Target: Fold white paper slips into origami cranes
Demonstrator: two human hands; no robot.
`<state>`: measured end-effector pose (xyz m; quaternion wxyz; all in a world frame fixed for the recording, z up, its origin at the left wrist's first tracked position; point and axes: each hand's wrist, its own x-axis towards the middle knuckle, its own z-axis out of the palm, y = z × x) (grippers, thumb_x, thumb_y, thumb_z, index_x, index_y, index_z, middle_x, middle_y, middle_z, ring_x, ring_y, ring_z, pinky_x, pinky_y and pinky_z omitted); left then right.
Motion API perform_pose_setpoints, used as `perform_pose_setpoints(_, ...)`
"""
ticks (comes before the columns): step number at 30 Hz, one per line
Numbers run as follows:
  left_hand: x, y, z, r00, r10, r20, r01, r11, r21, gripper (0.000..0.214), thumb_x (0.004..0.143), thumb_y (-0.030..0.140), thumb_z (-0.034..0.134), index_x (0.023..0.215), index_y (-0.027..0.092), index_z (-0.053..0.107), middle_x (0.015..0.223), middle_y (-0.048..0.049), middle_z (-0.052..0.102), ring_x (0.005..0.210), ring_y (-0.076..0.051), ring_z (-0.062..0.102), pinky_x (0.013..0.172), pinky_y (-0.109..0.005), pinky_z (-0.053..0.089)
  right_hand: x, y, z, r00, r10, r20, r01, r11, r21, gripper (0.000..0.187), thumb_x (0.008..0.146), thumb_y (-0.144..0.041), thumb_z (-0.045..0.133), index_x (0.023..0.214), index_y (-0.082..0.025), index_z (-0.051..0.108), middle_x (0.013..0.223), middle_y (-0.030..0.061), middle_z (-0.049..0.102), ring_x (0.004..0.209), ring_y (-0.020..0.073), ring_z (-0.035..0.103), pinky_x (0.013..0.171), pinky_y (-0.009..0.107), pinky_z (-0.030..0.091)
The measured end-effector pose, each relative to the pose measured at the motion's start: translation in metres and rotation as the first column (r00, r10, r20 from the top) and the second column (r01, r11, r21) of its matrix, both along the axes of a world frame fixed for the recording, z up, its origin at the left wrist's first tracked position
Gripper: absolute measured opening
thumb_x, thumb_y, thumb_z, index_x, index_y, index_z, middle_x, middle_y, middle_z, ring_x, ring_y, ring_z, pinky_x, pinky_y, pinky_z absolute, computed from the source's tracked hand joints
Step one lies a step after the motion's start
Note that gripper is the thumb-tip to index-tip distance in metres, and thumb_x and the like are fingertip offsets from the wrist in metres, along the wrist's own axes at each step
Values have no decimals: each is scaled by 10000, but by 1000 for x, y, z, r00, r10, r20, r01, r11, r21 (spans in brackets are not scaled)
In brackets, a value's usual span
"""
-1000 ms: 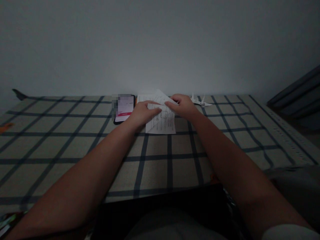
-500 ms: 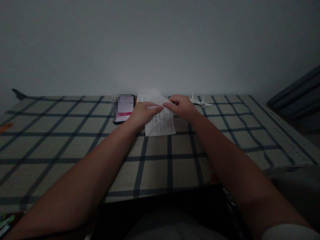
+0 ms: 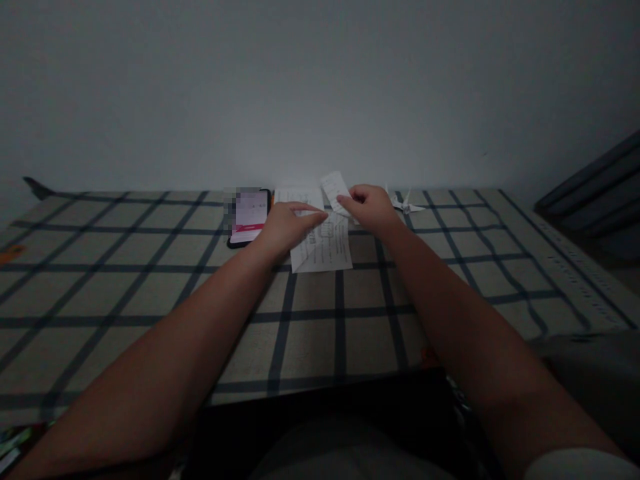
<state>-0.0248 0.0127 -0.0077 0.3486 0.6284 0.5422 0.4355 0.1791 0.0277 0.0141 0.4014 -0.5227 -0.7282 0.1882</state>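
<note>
A printed sheet of paper (image 3: 323, 250) lies on the checked cloth, with a diagonal crease near its lower left corner. My left hand (image 3: 290, 225) rests over its left part, thumb and fingers closed on the paper near its middle. Between the thumb and fingers of my right hand (image 3: 373, 208) is a narrow printed paper strip (image 3: 334, 188), tilted up to the left. Whether the strip's lower end is still joined to the sheet I cannot tell. Another printed paper (image 3: 300, 195) shows behind my left hand.
A phone (image 3: 250, 217) with a lit screen lies left of my left hand. A folded white paper crane (image 3: 409, 205) sits just beyond my right hand, partly hidden. The wall (image 3: 320, 93) rises at the table's far edge. Something orange (image 3: 13, 253) is at far left.
My right hand has moved slightly right, bringing the paper strip up and away from the pointed fold seen before. My left hand has stayed nearly still on the sheet.
</note>
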Motion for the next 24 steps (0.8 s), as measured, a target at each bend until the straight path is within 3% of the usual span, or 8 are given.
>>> perform_pose_setpoints(6,-1,1,-1,1000,24,7,-24,999,-40,331,733,426,867,929,159,862,836,-101,796,713,-192,660,680,-310,513,4,3,-7,995,99,25,-99,995,13,372,931,-471,670,696,-202,565,660,-23,491,678,145,434,666,312,313)
perform_pose_setpoints(10,-2,6,-5,999,29,21,-28,999,-43,332,740,416,835,942,153,850,800,-87,769,649,-165,618,601,-284,447,5,4,-10,977,192,93,-198,979,52,267,855,-398,708,731,-191,593,766,5,562,752,157,503,705,304,353)
perform_pose_setpoints(13,-4,9,-7,999,35,-19,-36,998,-43,407,755,457,827,1039,166,843,783,-70,755,609,-159,591,575,-285,418,6,5,-10,978,164,128,-173,983,63,258,875,-365,658,704,-193,571,742,5,548,735,156,493,694,308,337)
perform_pose_setpoints(19,-9,7,-4,960,19,-281,31,985,171,486,785,360,824,1240,189,808,1079,-102,809,927,-241,720,836,-351,540,5,5,-10,976,143,166,-143,990,-14,311,914,-414,655,714,-183,594,685,-10,547,694,142,453,665,315,289)
perform_pose_setpoints(24,-13,6,-3,878,17,-479,131,953,274,319,850,358,759,1090,170,852,1148,-133,797,1055,-291,704,986,-424,530,4,4,-10,973,153,170,-153,988,-10,332,929,-440,656,736,-171,622,693,-5,569,701,141,472,672,318,280)
